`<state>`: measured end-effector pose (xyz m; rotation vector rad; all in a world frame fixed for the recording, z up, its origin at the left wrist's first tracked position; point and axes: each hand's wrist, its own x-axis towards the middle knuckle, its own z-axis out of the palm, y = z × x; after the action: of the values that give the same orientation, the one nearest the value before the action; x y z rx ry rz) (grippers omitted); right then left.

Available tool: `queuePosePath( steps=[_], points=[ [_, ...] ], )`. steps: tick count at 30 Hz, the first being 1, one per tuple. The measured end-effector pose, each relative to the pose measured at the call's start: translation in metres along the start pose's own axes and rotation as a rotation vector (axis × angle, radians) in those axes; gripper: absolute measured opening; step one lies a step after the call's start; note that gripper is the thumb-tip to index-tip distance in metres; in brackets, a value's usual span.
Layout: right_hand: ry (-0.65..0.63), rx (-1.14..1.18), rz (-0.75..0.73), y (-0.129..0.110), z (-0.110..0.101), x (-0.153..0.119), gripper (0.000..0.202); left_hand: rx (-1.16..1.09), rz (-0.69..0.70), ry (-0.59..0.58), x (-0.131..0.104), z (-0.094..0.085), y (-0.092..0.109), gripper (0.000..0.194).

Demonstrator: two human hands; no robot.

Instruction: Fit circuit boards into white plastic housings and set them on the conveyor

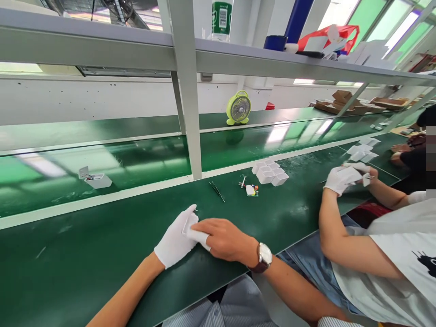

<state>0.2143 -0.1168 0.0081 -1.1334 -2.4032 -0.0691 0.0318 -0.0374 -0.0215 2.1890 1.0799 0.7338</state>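
My left hand (pixel 177 238), in a white glove, is closed around a small white plastic box (pixel 188 225) just above the green table. My right hand (pixel 221 238) is bare but for a white cover on its thumb, with a watch on the wrist. Its fingers are closed at the box's right side and hide much of it. Beyond my hands lie black tweezers (pixel 217 191). Right of them is a small circuit board (pixel 251 190) with a white block and wires. A cluster of white boxes (pixel 270 172) stands farther right.
A co-worker's gloved hand (pixel 340 179) holds a white part at the right. Another white box (pixel 98 180) with its lid up sits on the conveyor beyond the pale rail. A shelf post (pixel 189 91) rises ahead. A green fan (pixel 239 108) stands on the far bench.
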Motion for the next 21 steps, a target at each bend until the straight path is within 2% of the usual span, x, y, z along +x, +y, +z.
queuePosePath(
  steps=[2, 3, 6, 9, 11, 13, 15, 18, 21],
  points=[
    [0.086, -0.001, 0.21, 0.023, -0.009, -0.01, 0.045, -0.092, -0.068, 0.036, 0.003, -0.006, -0.009, 0.056],
    [0.119, -0.031, 0.348, 0.04, -0.014, -0.02, 0.05, -0.059, -0.081, 0.061, 0.004, -0.009, -0.013, 0.059],
    [0.088, -0.194, 0.638, 0.095, -0.026, -0.06, 0.06, -0.024, -0.162, 0.151, 0.01, -0.017, -0.021, 0.06],
    [0.027, -0.253, 0.728, 0.136, -0.031, -0.097, 0.062, -0.034, -0.197, 0.186, 0.012, -0.019, -0.021, 0.064],
    [-0.001, -0.244, 0.723, 0.149, -0.033, -0.11, 0.058, -0.051, -0.204, 0.189, 0.012, -0.017, -0.02, 0.067],
    [-0.012, -0.236, 0.717, 0.151, -0.036, -0.111, 0.055, -0.062, -0.197, 0.198, 0.013, -0.015, -0.02, 0.068],
    [0.001, -0.217, 0.734, 0.142, -0.039, -0.101, 0.051, -0.064, -0.177, 0.214, 0.013, -0.012, -0.021, 0.067],
    [0.02, -0.138, 0.723, 0.115, -0.042, -0.073, 0.042, -0.06, -0.155, 0.219, 0.014, -0.011, -0.024, 0.066],
    [0.076, -0.033, 0.584, 0.086, -0.038, -0.036, 0.042, -0.057, -0.145, 0.218, 0.015, -0.013, -0.027, 0.066]
  ],
)
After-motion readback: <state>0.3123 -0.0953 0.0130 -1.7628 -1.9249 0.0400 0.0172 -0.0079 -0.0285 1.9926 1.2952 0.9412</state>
